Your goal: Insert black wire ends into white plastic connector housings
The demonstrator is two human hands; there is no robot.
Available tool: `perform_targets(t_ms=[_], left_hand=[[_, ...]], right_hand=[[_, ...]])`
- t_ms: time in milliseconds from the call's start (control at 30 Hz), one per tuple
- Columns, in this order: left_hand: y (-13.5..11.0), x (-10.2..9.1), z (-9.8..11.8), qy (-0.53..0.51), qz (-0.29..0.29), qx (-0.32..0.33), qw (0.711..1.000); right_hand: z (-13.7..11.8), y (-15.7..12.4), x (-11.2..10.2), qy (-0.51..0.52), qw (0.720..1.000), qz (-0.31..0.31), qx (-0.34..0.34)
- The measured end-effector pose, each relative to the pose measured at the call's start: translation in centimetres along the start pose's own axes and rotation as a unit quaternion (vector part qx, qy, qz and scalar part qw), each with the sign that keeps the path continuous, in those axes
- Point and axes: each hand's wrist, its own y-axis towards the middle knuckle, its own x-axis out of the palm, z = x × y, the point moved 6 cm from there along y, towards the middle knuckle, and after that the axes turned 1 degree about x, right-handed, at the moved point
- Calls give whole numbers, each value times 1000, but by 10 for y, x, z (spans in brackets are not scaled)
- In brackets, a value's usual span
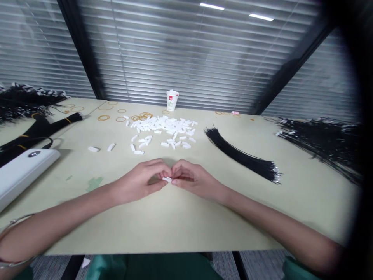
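Between my two hands, just above the near middle of the table, is a small white plastic piece (167, 179). My left hand (142, 179) pinches it from the left with thumb and fingers. From the right, my right hand (196, 179) pinches at its other end, fingers curled and touching the left fingertips. Part of the piece is hidden by the fingers. Beyond the hands lies a loose heap of similar white pieces (163, 125), with several scattered in front of it. A bundle of thin black wires (241, 154) with silvery ends lies right of the heap.
A paper cup (172, 100) stands behind the heap among yellow rubber bands (142, 116). On the left are a white power bank (26, 171) and banded black wire bundles (43, 128). More black wires (326, 142) pile up at the right. Window blinds (189, 50) rise behind the table (180, 229).
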Motion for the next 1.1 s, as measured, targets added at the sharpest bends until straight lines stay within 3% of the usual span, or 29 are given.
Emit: perform_targets(t_ms=[300,400,533,700,800,933,1100], left_hand=[[0,1,-10,-42,13,-86,995],[0,-1,-10,7,10,-75,997],[2,-1,-10,63,-3,-47,997],[4,1,-10,89,-10,-49,995],[4,1,-9,91,-11,-47,995],[3,1,-7,89,-7,-43,995],[3,5,-6,89,-13,-44,995]], right_hand=[[-7,-3,-9,-224,971,67,-44],[-12,-3,-9,-306,946,74,-73],[-10,-2,-7,-337,935,58,-96],[-7,-2,-5,-371,920,34,-121],[-9,-3,-7,-424,897,35,-116],[-7,-2,-39,-553,827,95,-28],[18,-11,-115,-633,745,180,108]])
